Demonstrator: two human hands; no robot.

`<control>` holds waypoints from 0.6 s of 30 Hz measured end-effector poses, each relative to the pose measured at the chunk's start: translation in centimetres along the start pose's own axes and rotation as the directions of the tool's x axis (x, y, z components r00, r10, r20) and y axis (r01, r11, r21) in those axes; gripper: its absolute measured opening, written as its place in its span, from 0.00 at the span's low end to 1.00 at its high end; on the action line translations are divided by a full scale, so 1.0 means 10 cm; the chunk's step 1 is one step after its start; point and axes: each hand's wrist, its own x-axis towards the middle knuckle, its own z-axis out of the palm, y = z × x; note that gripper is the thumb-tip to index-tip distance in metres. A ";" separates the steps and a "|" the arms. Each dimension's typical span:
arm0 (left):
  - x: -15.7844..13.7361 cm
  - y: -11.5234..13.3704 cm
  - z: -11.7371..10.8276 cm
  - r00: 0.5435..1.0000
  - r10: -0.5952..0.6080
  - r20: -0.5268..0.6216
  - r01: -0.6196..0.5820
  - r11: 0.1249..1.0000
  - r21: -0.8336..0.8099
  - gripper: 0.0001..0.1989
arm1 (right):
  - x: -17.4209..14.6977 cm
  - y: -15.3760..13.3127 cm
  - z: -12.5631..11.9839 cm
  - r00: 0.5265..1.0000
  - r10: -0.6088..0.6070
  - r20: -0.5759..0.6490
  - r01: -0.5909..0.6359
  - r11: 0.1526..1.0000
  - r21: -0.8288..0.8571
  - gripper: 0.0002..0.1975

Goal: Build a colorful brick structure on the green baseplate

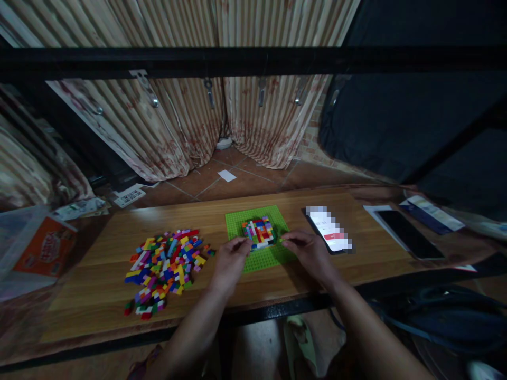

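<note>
A green studded baseplate lies on the wooden table, and a multicoloured block of toy building bricks stands on its middle. At the build's left front corner is my left hand, fingers closed in a pinch at the bricks; what they hold, if anything, is hidden. My right hand hovers over the plate's right side, thumb and finger pinched together beside the build. Something small and yellowish-green shows at its fingertips, too small to name. A spread pile of loose bricks lies left of my left hand.
Right of the plate lies a lit phone. Farther right, a dark phone or tablet rests near white paper. A clear plastic box with an orange label stands at the left. A black bar crosses before striped curtains.
</note>
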 end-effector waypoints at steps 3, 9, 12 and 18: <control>0.06 -0.02 -0.01 0.994 0.090 -0.057 -0.086 0.994 0.066 0.08 | 0.01 -0.01 0.04 0.997 0.044 0.060 -0.047 0.998 0.045 0.08; 0.16 -0.13 0.03 0.976 0.207 -0.073 -0.194 0.968 0.156 0.03 | 0.05 -0.07 0.15 0.990 0.117 0.080 -0.127 0.982 0.141 0.08; 0.20 -0.17 0.04 0.970 0.233 -0.066 -0.216 0.956 0.197 0.04 | 0.09 -0.07 0.18 0.988 0.136 0.073 -0.148 0.969 0.195 0.08; 0.19 -0.18 0.05 0.964 0.264 -0.040 -0.246 0.935 0.255 0.05 | 0.13 -0.10 0.20 0.979 0.199 0.048 -0.204 0.931 0.302 0.07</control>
